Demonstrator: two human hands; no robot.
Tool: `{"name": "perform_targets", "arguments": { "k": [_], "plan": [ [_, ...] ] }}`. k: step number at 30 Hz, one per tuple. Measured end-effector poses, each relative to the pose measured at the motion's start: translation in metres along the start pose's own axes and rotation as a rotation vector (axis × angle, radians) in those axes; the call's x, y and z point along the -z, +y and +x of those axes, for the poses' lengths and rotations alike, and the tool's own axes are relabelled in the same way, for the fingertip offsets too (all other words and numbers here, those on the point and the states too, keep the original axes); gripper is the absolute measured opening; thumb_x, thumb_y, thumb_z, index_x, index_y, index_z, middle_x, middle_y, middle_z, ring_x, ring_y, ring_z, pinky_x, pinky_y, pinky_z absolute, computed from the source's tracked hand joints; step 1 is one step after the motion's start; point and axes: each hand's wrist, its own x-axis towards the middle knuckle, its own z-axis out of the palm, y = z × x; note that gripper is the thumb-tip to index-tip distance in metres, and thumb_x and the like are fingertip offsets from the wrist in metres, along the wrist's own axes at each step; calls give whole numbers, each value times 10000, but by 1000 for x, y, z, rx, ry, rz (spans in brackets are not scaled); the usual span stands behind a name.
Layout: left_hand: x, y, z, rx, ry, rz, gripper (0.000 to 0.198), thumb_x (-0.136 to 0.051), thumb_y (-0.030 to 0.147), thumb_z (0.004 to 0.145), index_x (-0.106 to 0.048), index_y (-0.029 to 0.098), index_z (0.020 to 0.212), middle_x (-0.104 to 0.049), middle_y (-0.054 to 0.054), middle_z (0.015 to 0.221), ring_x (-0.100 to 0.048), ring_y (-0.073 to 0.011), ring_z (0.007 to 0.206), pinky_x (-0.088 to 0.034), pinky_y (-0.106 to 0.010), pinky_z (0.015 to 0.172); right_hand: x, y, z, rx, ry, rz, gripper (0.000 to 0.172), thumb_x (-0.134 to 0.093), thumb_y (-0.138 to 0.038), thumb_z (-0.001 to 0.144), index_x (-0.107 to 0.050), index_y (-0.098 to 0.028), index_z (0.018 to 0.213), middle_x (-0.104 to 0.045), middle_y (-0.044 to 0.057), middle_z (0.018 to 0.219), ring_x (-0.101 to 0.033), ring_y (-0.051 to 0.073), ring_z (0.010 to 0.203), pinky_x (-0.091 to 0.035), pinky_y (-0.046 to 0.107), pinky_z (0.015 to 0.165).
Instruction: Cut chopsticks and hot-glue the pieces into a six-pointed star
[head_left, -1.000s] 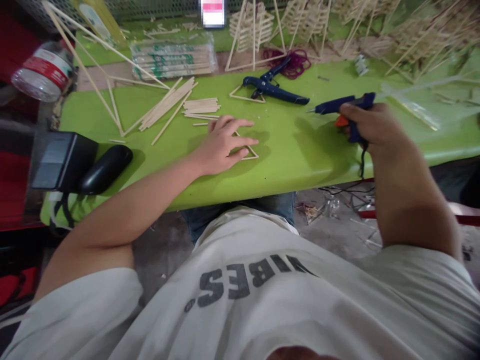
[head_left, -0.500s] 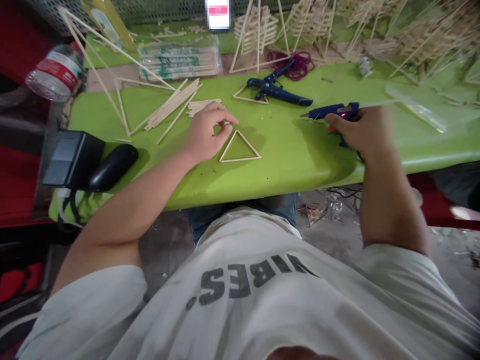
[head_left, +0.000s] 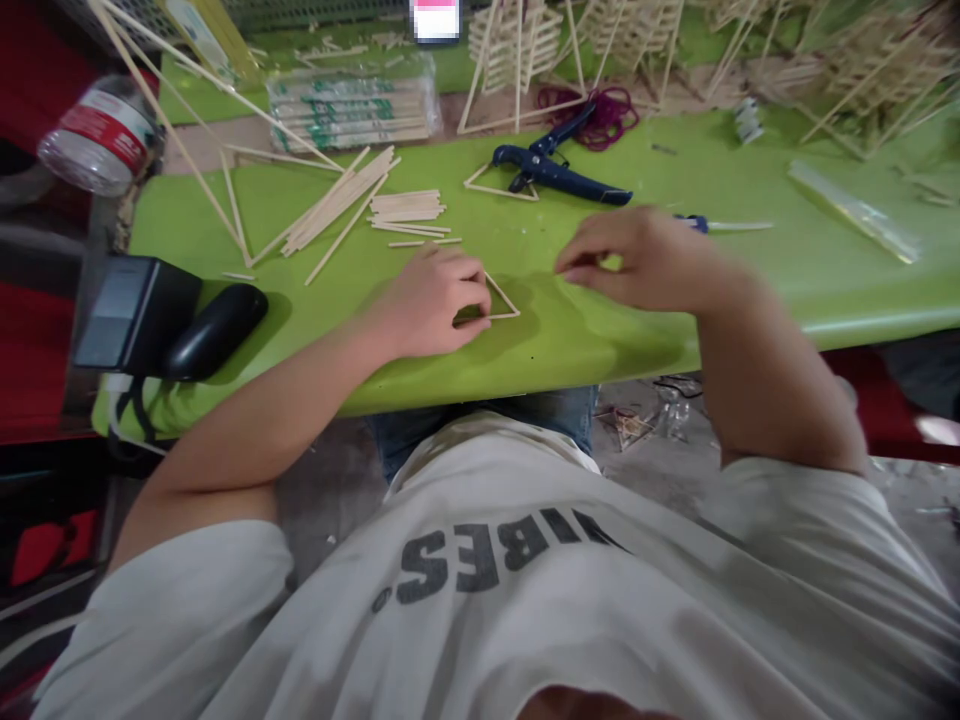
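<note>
My left hand (head_left: 442,300) is closed around the left part of a small triangle of thin wooden sticks (head_left: 504,293), its thumb and fingers at the lower side. The triangle lies flat on the green table; its right corner shows, the left one is hidden. My right hand (head_left: 637,260) hangs over the table to the right of it, fingers curled, tips slightly apart, nothing seen between them. Behind that hand lies a blue glue gun (head_left: 694,223), mostly hidden, a glue stick jutting from its back. Short cut sticks (head_left: 409,207) lie beyond my left hand.
Blue cutters (head_left: 559,175) lie beyond the hands beside purple cord (head_left: 619,115). Longer sticks (head_left: 341,200), a large stick frame (head_left: 236,205) and a black box (head_left: 139,310) are at left. Stick structures (head_left: 517,60) stand behind. Bagged glue sticks (head_left: 855,210) lie right.
My right hand has let go of the glue gun and moved left toward the triangle. My left hand has come down onto the triangle's left side.
</note>
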Motion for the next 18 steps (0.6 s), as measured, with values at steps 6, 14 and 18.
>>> {"name": "perform_targets", "arguments": {
  "k": [6,14,18],
  "plan": [
    [1,0,0,14,-20,46,150,-819,301,1096,-955,239,1084,-864,-132,1215,-800,-396,1228,-594,-619,1140,-16,-1,73,15,-181,-206,283,-757,-398,1065,-757,-250,824,-765,98,837,-735,325,928,-548,520,1030],
    [2,3,0,25,-34,35,161,-775,270,1093,-931,241,1062,-861,-125,1220,-805,-390,1245,-594,-624,1185,-31,-2,76,-26,-164,-167,366,-744,-430,1123,-690,-241,815,-685,45,756,-536,206,800,-505,414,922],
    [-3,1,0,31,-18,15,181,-752,279,1095,-929,251,1072,-866,-120,1214,-817,-389,1252,-606,-610,1174,-36,3,74,-45,-150,-175,368,-754,-456,1158,-730,-224,873,-782,70,884,-624,221,880,-543,412,990]
  ]
}}
